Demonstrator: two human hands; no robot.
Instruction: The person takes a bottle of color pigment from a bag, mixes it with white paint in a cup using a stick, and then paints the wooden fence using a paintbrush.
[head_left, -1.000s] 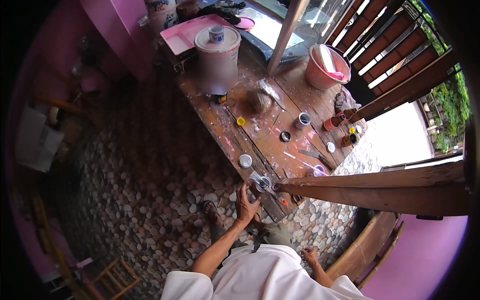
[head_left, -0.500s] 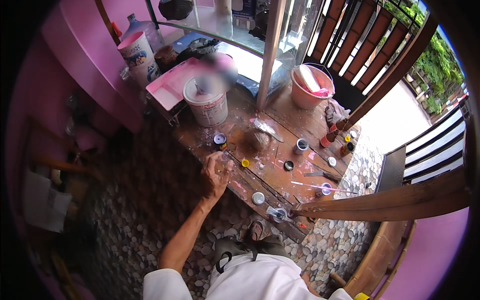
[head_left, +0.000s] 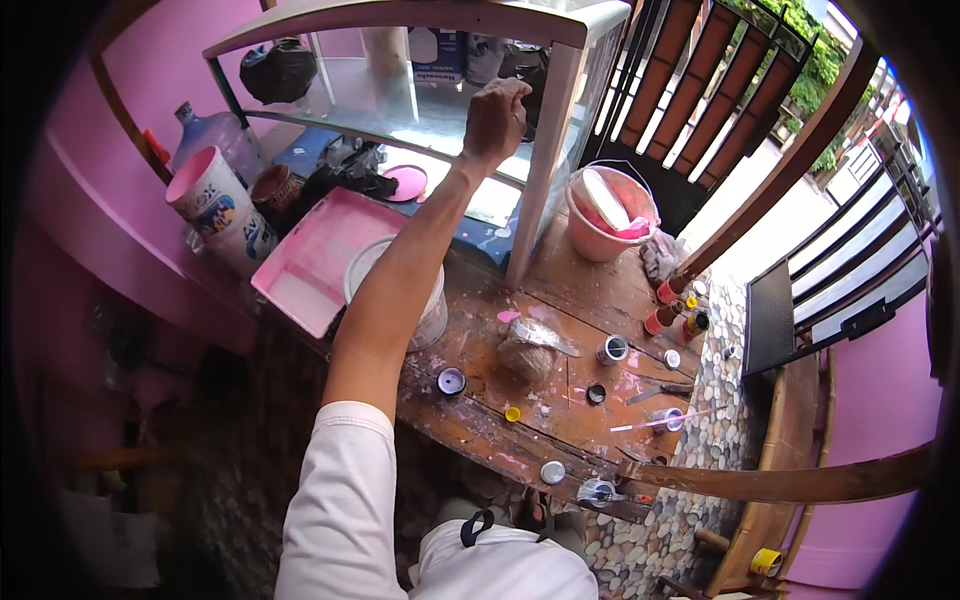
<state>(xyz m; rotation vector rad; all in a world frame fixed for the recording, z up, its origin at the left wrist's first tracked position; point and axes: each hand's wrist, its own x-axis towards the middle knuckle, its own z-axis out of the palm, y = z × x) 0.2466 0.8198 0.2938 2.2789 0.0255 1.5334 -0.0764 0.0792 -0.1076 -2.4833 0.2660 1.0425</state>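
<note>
My left hand (head_left: pixel 495 118) is raised in front of the glass cabinet (head_left: pixel 565 150), near its wooden corner post. Its fingers are bent together, and whatever they may hold is too small or hidden to make out. Behind it, a black plastic bag (head_left: pixel 527 72) sits inside the cabinet. My forearm crosses a white paint bucket (head_left: pixel 430 320) and partly hides it. Below on the wooden table is a small open paint can (head_left: pixel 451 381), with a yellow cap (head_left: pixel 513 414) beside it. My right hand is out of sight.
A pink paint tray (head_left: pixel 300 262) lies at the left of the table (head_left: pixel 480 440). A pink bucket (head_left: pixel 600 235) stands at the back right. A coconut-like lump (head_left: pixel 527 362), a knife (head_left: pixel 655 392) and several small cans lie about. A wooden rail (head_left: pixel 800 482) crosses at right.
My left hand has risen from beside the small paint can, up and forward to the cabinet. Its spread fingers have closed together. The view has tilted up.
</note>
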